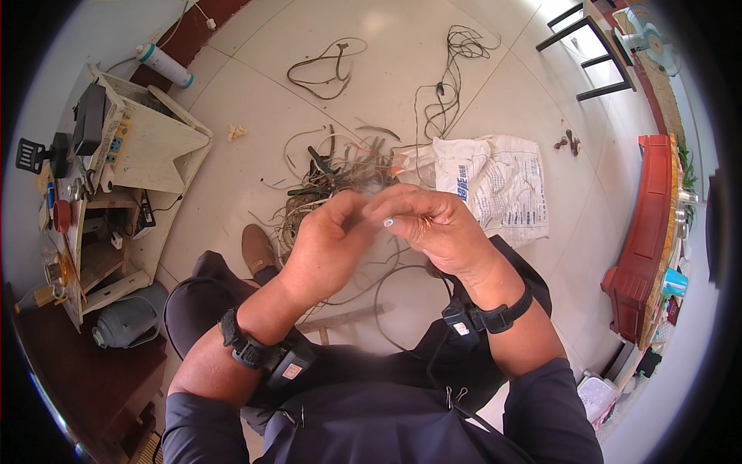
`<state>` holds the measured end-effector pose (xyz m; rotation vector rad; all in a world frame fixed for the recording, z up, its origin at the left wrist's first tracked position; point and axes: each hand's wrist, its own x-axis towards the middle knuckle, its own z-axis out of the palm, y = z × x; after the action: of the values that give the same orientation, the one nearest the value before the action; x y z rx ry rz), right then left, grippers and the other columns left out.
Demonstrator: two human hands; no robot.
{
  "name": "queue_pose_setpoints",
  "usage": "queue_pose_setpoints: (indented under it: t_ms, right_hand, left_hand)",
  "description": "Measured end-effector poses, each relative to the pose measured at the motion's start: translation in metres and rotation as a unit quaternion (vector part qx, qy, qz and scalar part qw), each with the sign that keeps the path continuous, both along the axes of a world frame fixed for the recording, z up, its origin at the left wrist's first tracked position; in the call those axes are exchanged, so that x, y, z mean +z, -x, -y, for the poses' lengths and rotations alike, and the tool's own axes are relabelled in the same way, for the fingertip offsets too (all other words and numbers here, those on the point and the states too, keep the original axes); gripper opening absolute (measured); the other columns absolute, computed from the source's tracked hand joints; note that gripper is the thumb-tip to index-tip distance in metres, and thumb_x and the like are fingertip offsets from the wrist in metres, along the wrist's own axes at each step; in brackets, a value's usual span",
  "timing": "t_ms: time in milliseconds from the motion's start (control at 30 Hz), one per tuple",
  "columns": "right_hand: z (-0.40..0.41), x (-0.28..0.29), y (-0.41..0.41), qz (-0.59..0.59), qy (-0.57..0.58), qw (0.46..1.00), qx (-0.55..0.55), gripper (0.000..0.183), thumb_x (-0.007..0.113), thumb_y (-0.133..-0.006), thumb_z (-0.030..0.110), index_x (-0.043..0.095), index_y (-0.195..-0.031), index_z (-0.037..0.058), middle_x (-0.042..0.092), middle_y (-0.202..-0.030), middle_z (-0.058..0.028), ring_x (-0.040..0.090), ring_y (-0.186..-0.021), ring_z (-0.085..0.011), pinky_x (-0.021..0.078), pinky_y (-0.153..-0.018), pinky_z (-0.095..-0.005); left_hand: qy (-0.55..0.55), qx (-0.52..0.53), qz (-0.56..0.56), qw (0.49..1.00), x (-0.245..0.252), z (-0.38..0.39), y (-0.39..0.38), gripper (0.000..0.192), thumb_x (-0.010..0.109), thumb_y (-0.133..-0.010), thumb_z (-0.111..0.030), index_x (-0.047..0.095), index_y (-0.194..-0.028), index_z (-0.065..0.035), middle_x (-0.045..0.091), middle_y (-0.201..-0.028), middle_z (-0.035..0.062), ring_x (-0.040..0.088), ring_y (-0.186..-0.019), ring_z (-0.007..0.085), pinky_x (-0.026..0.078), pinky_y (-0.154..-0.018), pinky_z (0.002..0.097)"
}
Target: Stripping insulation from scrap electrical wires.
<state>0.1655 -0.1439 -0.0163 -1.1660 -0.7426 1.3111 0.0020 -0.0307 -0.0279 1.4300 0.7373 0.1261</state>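
Note:
My right hand [443,226] is closed with thin copper wire strands [428,223] showing between its fingers. A small pale, blue-rimmed piece [389,222], perhaps a cable end, shows at the thumb tip. My left hand [330,240] is close beside it, thumb and fingers curled towards the right fingertips. Its fingers are blurred, so whether they pinch anything is hidden. Below both hands, a tangled heap of stripped wires and cable sheathing [298,217] covers the floor. Dark-handled pliers [320,161] lie on that heap.
A white printed woven sack [493,185] lies right of the heap. Loose cable coils [322,75] and a long tangled cord [452,75] are farther out. A worn wooden cabinet [156,139] stands left, with a grey flask [130,322] near it. Red furniture [646,243] stands right.

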Motion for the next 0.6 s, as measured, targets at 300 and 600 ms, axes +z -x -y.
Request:
queue_pose_setpoints:
  t_ms: [300,600]
  right_hand:
    - [0.0003,-0.0068,0.001,0.008,-0.016,1.0,0.002,0.016,0.066,-0.095,0.005,0.073,-0.109,0.004,0.067,-0.116,-0.0064,0.06,-0.106,-0.0145,0.0457,-0.091,-0.0263]
    - [-0.0006,-0.0052,0.0032,0.004,-0.003,1.0,-0.012,0.016,0.067,-0.095,0.008,0.073,-0.109,0.0037,0.066,-0.113,-0.0047,0.059,-0.098,-0.0106,0.0457,-0.081,-0.0231]
  left_hand:
    - [-0.008,-0.005,-0.012,1.0,-0.002,-0.0007,0.0005,0.012,0.061,-0.096,-0.003,0.059,-0.108,-0.0006,0.064,-0.087,0.0013,0.059,-0.081,0.0075,0.049,-0.074,0.024]
    - [0.008,-0.023,0.004,1.0,-0.0039,0.0011,0.0012,0.015,0.064,-0.097,-0.009,0.06,-0.109,-0.0009,0.063,-0.092,0.0003,0.057,-0.082,0.0069,0.048,-0.073,0.0236]
